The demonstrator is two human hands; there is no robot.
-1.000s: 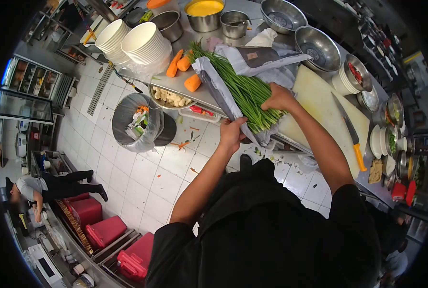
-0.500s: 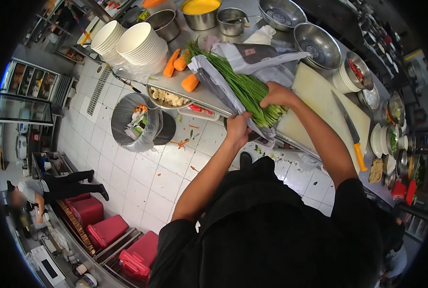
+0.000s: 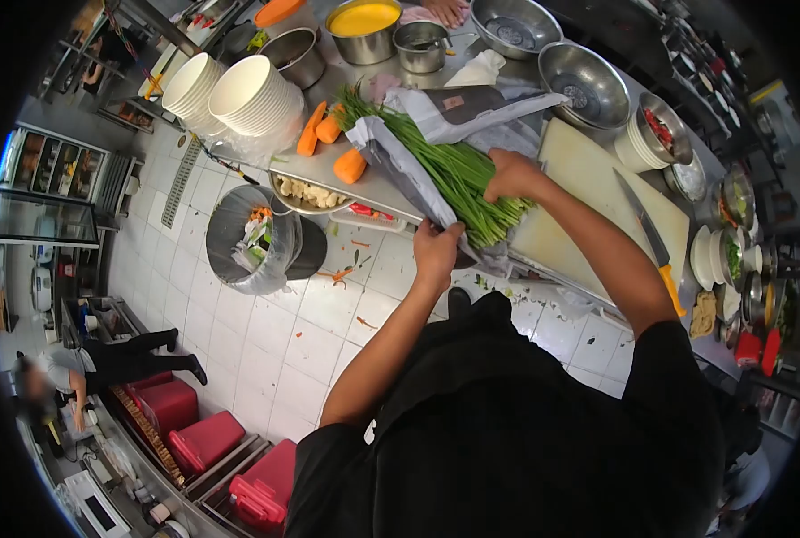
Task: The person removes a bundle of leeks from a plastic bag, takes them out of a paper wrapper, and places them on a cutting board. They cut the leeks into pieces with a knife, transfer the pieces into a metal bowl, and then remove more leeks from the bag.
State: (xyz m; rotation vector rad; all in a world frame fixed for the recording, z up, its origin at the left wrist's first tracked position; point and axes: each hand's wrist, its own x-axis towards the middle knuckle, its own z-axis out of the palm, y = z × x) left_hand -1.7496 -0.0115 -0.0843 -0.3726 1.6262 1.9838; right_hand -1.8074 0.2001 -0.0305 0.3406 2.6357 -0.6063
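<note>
A thick bunch of long green chives (image 3: 454, 170) lies slantwise on loose grey-white wrapping (image 3: 402, 160) at the table's near edge. My left hand (image 3: 437, 255) is closed on the wrapping's near edge, thumb and fingers pinched together. Over the stalks near their cut ends, my right hand (image 3: 513, 176) rests with its fingers curled on the bunch; part of them is hidden. Beside my right hand is a pale cutting board (image 3: 588, 197), and a knife with an orange handle (image 3: 655, 238) lies along its right side.
Peeled carrots (image 3: 350, 166) and stacked white bowls (image 3: 252, 99) stand left. Metal bowls (image 3: 583, 81) and a pot of yellow liquid (image 3: 364, 22) are behind. A lined bin (image 3: 252, 240) stands below. Another person's hand (image 3: 445, 11) is at the far edge; one person (image 3: 104, 363) is lower left.
The view has shifted slightly. Another person's hand has appeared at the table's far side. The cut ends of the chives lie a little differently; both my hands keep their hold.
</note>
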